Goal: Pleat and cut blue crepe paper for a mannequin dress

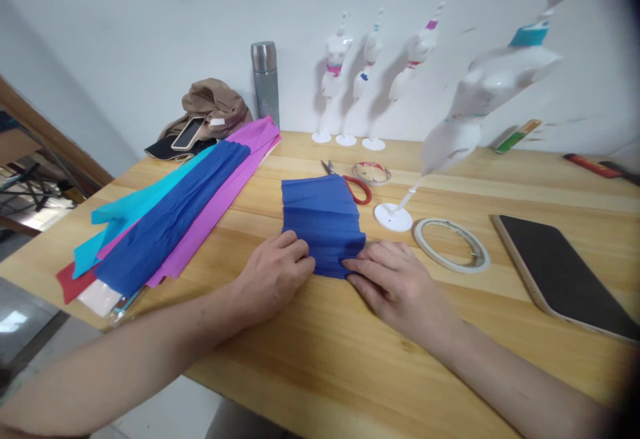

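Note:
A blue sheet of crepe paper [323,216] lies flat on the wooden table, with creases running across it. My left hand [280,266] has its fingers curled closed on the sheet's lower left edge. At the lower right corner, my right hand [393,279] pinches the paper between thumb and fingers. Just beyond the sheet's far right corner are scissors [361,189] with red handles, partly covered by the paper. A white mannequin [453,136] with a teal band at its neck stands on a round base to the right of the sheet.
A roll of white tape [453,246] and a tablet [565,272] lie on the right. Another tape roll [373,173] is behind the scissors. Three smaller mannequins [373,46] stand by the wall. Coloured crepe sheets [175,219], a thermos [265,82] and a brown bag [215,106] occupy the left.

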`<control>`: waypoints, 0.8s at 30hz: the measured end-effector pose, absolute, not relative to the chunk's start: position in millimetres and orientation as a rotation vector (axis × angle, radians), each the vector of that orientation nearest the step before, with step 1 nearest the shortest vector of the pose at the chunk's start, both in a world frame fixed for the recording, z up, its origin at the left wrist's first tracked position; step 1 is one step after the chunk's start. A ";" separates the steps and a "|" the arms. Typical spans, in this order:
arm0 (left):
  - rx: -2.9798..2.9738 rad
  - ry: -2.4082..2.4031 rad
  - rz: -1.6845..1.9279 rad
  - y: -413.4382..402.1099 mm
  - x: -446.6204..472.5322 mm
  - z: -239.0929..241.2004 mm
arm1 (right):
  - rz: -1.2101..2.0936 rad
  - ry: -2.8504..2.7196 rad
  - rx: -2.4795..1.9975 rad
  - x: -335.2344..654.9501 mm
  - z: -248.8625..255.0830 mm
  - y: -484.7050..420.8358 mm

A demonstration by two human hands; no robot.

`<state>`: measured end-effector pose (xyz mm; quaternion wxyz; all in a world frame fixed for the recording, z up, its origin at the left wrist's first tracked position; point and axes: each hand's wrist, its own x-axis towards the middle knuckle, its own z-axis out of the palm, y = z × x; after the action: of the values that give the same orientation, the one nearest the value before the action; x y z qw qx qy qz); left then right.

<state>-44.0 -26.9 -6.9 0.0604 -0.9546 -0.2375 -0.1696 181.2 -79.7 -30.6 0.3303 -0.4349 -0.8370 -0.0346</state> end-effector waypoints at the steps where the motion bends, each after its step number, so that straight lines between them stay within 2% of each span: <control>1: -2.913 -0.749 -0.517 -25.9 -44.3 -7.3 | -0.083 -2.187 -1.140 181.3 -30.9 -79.6; 14: -3.090 -1.097 -0.509 -16.8 -43.4 -11.6 | 0.152 -2.087 -1.255 185.5 -35.7 -72.5; 24: -3.073 -1.338 -0.352 -17.7 -38.7 -4.1 | 0.102 -2.107 -1.336 186.4 -37.6 -71.9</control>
<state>-38.7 -17.7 -4.1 -0.1141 -0.9059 -0.3944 -0.1036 186.4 -71.9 -37.6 0.3169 -0.5074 -0.8004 0.0387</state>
